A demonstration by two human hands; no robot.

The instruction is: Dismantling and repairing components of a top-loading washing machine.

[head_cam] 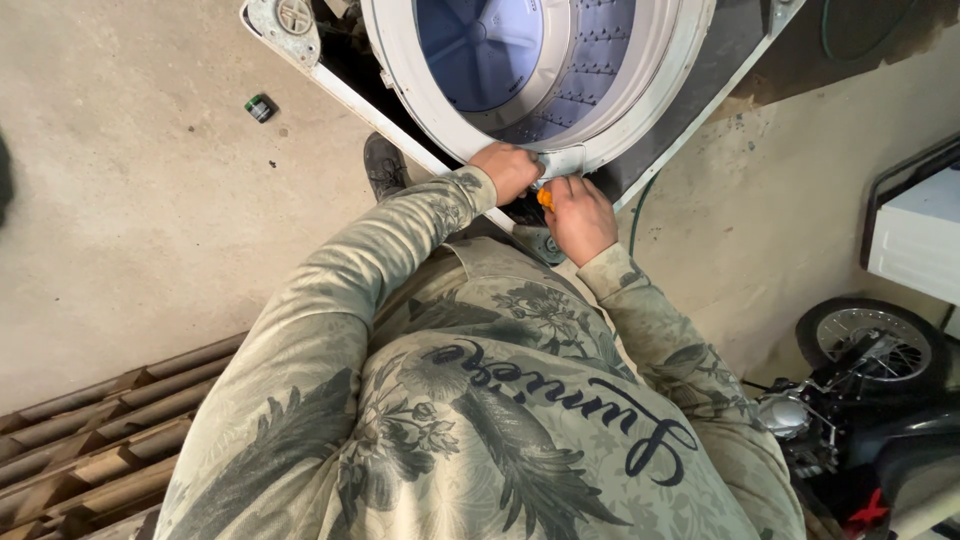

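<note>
Our right hand [580,215] is curled tight around a small orange-handled tool [545,198], only a sliver of the orange grip showing at the thumb side; its tip is hidden, so we cannot tell what it bites on. Our left hand [508,170] is closed in a loose fist, knuckles up, pressing on the white plastic rim of the open top-loading washing machine tub [560,160], just at ten o'clock of the right hand and nearly touching it.

To do this well, we judge that the left hand should keep bracing the rim so it cannot flex, while the right keeps the tool square to whatever it engages and turns from the wrist, not the shoulder. Since the tip is out of sight, we would go by feel and avoid forcing it, as a slip could mar the plastic.

Both forearms, in pale green floral-print sleeves [400,240], reach toward twelve o'clock and converge at the near edge of the tub, elbows spread, wrists slightly bent down.

Farther out, a dark shoe [384,165] stands at nine o'clock of the hands, a small green-and-black cap [260,107] lies on the grey concrete floor [130,200] at ten o'clock, and a motorcycle wheel [872,345] sits at four o'clock.
</note>
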